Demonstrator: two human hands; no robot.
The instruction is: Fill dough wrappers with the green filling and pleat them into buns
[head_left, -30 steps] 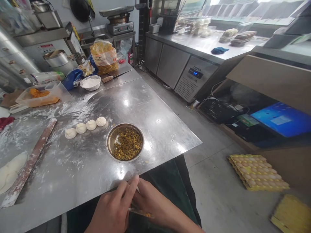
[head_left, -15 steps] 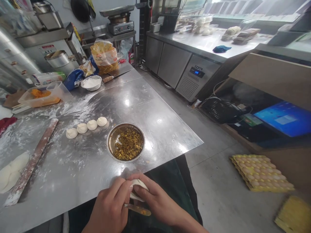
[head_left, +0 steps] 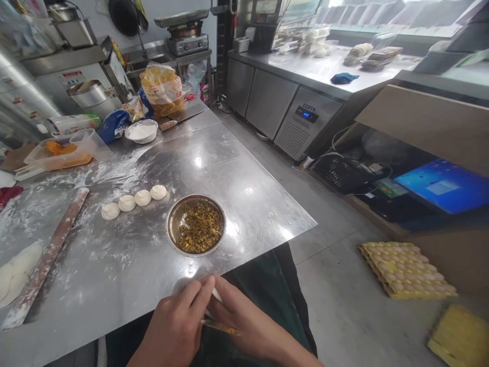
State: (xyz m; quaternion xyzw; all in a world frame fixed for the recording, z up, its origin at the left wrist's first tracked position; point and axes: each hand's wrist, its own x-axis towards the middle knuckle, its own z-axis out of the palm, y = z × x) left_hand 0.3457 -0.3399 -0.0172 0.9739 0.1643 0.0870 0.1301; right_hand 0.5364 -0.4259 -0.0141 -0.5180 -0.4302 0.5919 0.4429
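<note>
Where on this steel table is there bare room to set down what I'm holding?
The widest bare steel lies right of the metal bowl, out toward the corner of the steel table. Another patch sits between the rolling pin and your left hand, below the dough balls. The far end is crowded: flour bowl, plastic tub, yellow bag.

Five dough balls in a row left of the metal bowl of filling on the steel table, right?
Not five: the head view shows four dough balls in that row. The rest holds: they sit left of the metal bowl of filling on the steel table.
</note>
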